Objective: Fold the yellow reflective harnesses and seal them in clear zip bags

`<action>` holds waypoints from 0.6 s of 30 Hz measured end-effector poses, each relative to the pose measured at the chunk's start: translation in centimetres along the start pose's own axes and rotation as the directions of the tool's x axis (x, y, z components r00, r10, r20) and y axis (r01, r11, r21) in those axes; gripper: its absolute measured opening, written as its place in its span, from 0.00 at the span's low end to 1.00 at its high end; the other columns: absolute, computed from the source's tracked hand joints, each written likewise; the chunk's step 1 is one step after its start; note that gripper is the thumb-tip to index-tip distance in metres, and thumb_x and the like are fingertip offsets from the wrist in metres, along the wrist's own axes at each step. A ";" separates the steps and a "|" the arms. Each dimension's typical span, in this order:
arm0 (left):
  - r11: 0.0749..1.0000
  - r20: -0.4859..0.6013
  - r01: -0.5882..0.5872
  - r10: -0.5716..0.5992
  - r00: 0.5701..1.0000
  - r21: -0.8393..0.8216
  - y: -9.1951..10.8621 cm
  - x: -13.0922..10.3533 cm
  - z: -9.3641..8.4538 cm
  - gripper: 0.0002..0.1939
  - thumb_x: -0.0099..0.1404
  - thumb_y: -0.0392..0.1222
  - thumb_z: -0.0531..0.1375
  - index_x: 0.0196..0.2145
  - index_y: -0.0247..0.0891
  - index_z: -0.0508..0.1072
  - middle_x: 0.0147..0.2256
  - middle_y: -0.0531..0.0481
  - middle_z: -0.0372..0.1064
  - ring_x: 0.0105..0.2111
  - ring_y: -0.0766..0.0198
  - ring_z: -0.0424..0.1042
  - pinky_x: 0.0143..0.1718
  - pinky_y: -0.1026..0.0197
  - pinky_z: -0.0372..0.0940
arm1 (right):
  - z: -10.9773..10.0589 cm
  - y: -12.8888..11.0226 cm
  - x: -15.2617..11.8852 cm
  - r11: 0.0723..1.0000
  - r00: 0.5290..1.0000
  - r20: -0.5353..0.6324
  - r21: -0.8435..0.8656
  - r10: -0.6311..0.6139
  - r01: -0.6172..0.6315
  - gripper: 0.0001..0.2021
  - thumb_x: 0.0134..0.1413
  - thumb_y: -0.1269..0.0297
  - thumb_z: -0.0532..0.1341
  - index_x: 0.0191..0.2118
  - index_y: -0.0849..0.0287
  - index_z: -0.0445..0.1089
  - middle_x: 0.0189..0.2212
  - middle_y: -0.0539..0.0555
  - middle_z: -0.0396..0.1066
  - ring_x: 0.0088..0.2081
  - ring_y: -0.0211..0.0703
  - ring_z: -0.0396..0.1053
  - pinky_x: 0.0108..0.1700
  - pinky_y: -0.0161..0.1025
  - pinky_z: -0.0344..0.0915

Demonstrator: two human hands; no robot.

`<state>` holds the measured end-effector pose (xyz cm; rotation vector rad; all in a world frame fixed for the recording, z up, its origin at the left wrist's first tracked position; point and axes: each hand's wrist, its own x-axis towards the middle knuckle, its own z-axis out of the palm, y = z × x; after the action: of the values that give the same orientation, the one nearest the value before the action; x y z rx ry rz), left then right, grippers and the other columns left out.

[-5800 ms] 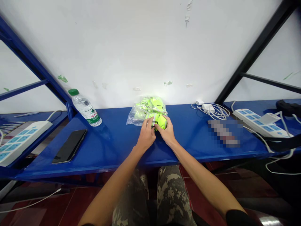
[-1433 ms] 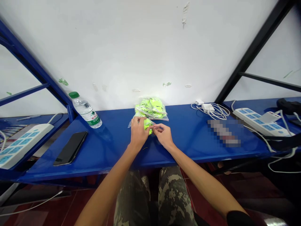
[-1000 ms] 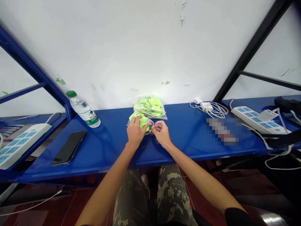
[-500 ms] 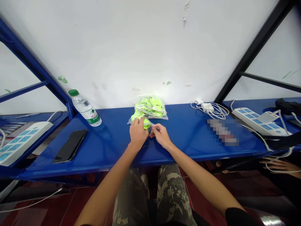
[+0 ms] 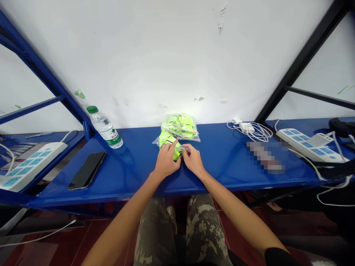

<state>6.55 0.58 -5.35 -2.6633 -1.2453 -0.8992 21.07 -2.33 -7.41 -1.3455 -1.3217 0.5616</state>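
A clear plastic bag [image 5: 168,138] with folded neon-yellow fabric in it lies on the blue table, in front of my body. My left hand [image 5: 166,161] is curled over the bag's near side, with its fingers on the neon fabric. At the bag's right edge my right hand [image 5: 193,159] pinches the clear plastic between thumb and forefinger; the fingertips are partly hidden. Just behind, against the wall, several similar bagged neon-yellow bundles [image 5: 182,125] are stacked and touch the front bag.
A water bottle [image 5: 107,129] stands at the left, behind a black phone [image 5: 87,170]. White chargers and coiled cable [image 5: 251,129] lie at the right, near a blurred item [image 5: 266,158]. Power strips [image 5: 34,164] and metal frame posts flank the blue table [image 5: 222,173].
My left hand has turned and slid down to the near side of the bag, showing more neon fabric. The right hand still pinches the edge, slightly higher. The view has shifted a little.
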 end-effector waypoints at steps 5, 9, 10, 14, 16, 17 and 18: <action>0.978 -0.067 0.187 -0.182 0.981 0.093 0.5 -0.2 0.1 0.33 0.58 0.38 0.60 0.61 0.36 0.61 0.54 0.34 0.59 0.54 0.41 0.60 0.51 0.42 0.62 | -0.6 0.2 -0.1 0.998 1.000 0.019 -0.066 -0.016 0.017 0.11 0.60 0.60 0.53 0.39 0.54 0.72 0.24 0.50 0.71 0.24 0.42 0.66 0.31 0.37 0.58; 0.978 -0.003 0.169 -0.170 0.986 0.121 -0.5 -0.4 0.3 0.37 0.57 0.29 0.54 0.65 0.33 0.55 0.63 0.31 0.50 0.63 0.40 0.52 0.56 0.41 0.59 | -0.8 0.2 -0.1 0.984 0.998 0.055 -0.179 -0.003 0.013 0.10 0.61 0.62 0.52 0.40 0.54 0.71 0.24 0.50 0.71 0.26 0.44 0.68 0.33 0.38 0.60; 0.986 0.021 0.126 -0.129 0.991 0.105 -1.1 -0.6 0.3 0.37 0.58 0.28 0.52 0.65 0.31 0.53 0.65 0.30 0.47 0.65 0.41 0.49 0.57 0.41 0.58 | -0.7 0.1 -0.1 0.975 0.998 0.058 -0.219 -0.003 0.016 0.10 0.61 0.63 0.52 0.39 0.55 0.71 0.25 0.51 0.71 0.27 0.44 0.69 0.34 0.38 0.61; 0.995 0.107 -0.094 0.092 0.990 0.017 -3.1 -1.5 0.2 0.35 0.65 0.31 0.48 0.67 0.25 0.43 0.68 0.25 0.33 0.69 0.42 0.33 0.63 0.39 0.50 | -0.5 -0.4 -0.5 0.898 0.991 0.056 -0.420 -0.119 0.132 0.12 0.59 0.69 0.52 0.42 0.57 0.71 0.37 0.58 0.73 0.39 0.48 0.71 0.43 0.43 0.65; 0.989 0.133 -0.149 0.148 0.980 0.000 -3.5 -1.9 0.1 0.35 0.67 0.35 0.48 0.67 0.22 0.39 0.68 0.23 0.28 0.69 0.41 0.28 0.64 0.37 0.47 | -0.3 -0.7 -0.7 0.837 0.964 0.118 -0.479 -0.237 0.264 0.16 0.57 0.71 0.53 0.49 0.58 0.69 0.48 0.61 0.69 0.49 0.51 0.67 0.50 0.46 0.66; 0.988 0.143 -0.156 0.155 0.977 -0.001 -3.5 -2.0 0.1 0.35 0.67 0.36 0.47 0.67 0.21 0.38 0.68 0.22 0.28 0.69 0.40 0.26 0.64 0.36 0.47 | -0.1 -0.9 -0.8 0.806 0.942 0.165 -0.488 -0.291 0.335 0.18 0.56 0.71 0.55 0.53 0.58 0.67 0.53 0.62 0.66 0.54 0.52 0.64 0.53 0.47 0.65; 0.988 0.150 -0.155 0.153 0.977 0.002 -3.4 -2.1 0.1 0.35 0.68 0.36 0.47 0.67 0.21 0.38 0.68 0.22 0.28 0.69 0.40 0.26 0.63 0.35 0.46 | 0.0 -1.0 -0.9 0.777 0.917 0.215 -0.488 -0.335 0.398 0.21 0.55 0.71 0.56 0.55 0.58 0.66 0.56 0.62 0.62 0.57 0.53 0.61 0.56 0.48 0.64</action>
<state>3.12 1.49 -7.16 -2.8143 -1.0474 -0.6791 20.50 -3.37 -6.81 -1.4375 -1.8732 -0.0083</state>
